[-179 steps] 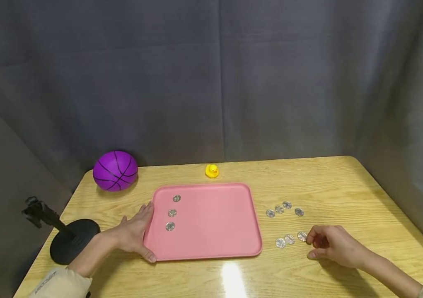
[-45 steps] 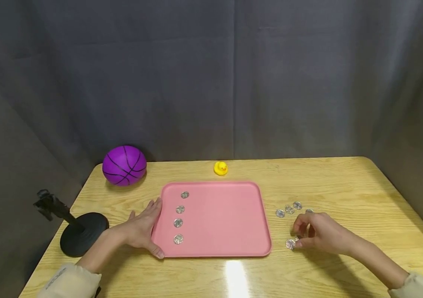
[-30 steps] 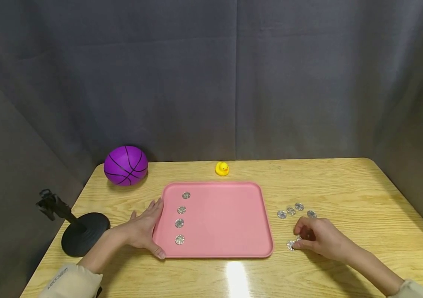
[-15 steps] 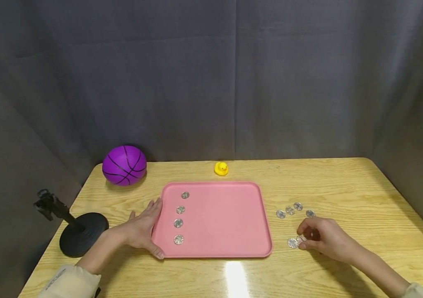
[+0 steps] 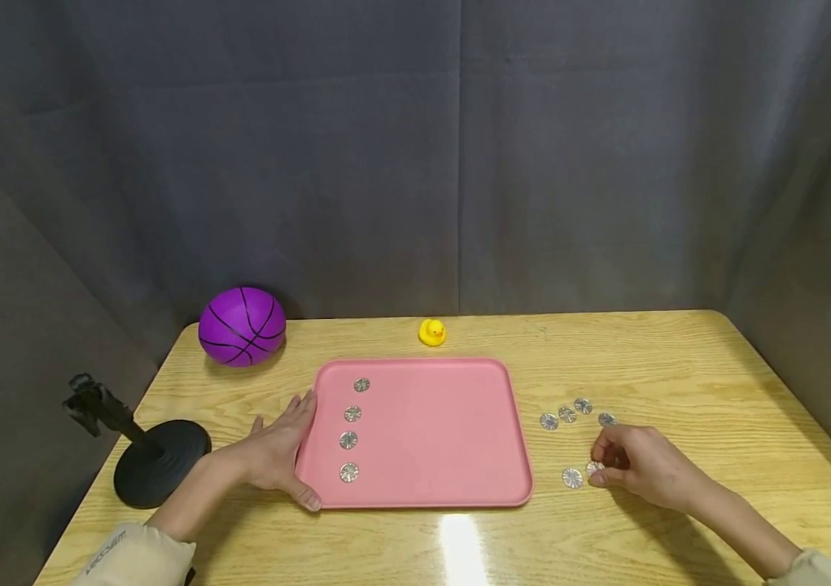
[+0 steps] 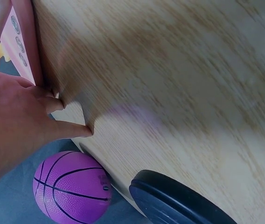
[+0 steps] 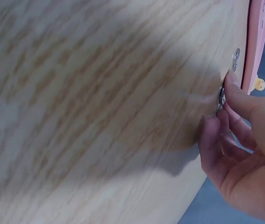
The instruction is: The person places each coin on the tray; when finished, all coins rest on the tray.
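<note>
My left hand (image 5: 276, 456) lies with spread, straight fingers along the left edge of a pink tray (image 5: 444, 439), its thumb at the near corner. Inside the tray, several silver coins (image 5: 348, 440) form a column near the left side. To the right of the tray my right hand (image 5: 645, 468) pinches a silver coin (image 5: 595, 469) between thumb and fingers, low over the wooden table. Seen from the right wrist, that coin (image 7: 221, 97) stands tilted at the fingertips. Another coin (image 5: 572, 478) lies flat just left of it. Several more coins (image 5: 567, 414) lie behind.
A purple basketball (image 5: 242, 326) sits at the table's far left corner, and a yellow rubber duck (image 5: 432, 332) stands behind the tray. Left of my left forearm is a black stand with a round base (image 5: 163, 464). Dark grey curtains (image 5: 415, 163) hang behind the table (image 5: 649, 358).
Since six seconds ago, one more coin lies at the near end of the tray's column, and one fewer in the near group. Lately my right hand shifted slightly right with its coin.
</note>
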The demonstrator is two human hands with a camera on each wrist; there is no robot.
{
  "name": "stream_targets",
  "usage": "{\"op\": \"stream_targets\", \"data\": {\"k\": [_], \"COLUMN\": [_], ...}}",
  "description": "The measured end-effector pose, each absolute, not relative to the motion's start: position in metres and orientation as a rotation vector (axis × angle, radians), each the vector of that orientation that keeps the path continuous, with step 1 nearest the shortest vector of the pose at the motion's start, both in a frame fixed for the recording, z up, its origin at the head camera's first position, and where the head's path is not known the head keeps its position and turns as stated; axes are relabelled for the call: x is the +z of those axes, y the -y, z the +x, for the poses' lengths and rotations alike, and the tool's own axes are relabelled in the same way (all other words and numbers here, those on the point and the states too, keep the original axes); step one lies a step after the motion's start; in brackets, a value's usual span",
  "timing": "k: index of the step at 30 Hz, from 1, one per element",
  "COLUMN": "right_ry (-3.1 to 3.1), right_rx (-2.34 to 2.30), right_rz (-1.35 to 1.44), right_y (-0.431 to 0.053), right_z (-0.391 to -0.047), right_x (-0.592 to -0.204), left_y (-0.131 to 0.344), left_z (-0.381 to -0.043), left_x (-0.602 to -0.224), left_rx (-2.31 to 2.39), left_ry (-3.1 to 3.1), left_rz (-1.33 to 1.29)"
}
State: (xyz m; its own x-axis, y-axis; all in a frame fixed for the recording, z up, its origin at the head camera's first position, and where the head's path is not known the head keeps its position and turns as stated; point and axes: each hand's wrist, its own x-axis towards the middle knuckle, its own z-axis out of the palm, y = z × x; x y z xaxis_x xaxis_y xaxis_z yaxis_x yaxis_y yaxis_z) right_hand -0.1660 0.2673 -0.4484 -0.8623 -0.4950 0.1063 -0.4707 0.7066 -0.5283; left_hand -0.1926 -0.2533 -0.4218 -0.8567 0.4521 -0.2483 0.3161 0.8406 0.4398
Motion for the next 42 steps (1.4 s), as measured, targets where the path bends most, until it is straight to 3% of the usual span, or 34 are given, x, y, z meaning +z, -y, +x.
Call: {"op": "stream_targets", "data": {"k": [6,11,18,23,31,42], "right_ry": [-2.822,-2.919,-2.924,-2.879,-2.804,-2.825], "right_rx": [-0.971,-1.011,-1.189,-1.31,-1.156,-1.118], "right_rz": [-0.902,-0.908,-0.762,-0.76,-0.775,-0.673], "right_y": [-0.262,-0.233,-0.141,-0.067,0.005,0.017], "right_z": [-0.172,-0.2,-0.268,-0.298,-0.303,-0.296], "right_x": [-0.445,-0.431,-0.414,-0.413,-0.424,-0.441], "left_y": [0.254,0.254,0.255,0.257,0.253,0.254], "left_z": [-0.192,-0.193,-0.191,-0.19,-0.194,-0.194], "left_x": [-0.422,-0.422,-0.421,-0.425,-0.423,-0.424], "left_rx": [0.553,0.559,0.593,0.594,0.568,0.556], "left_ry": [-2.673,-2.665,-2.642,-2.643,-2.664,-2.678], "left_rz": [0.584,0.579,0.564,0.568,0.577,0.562]}}
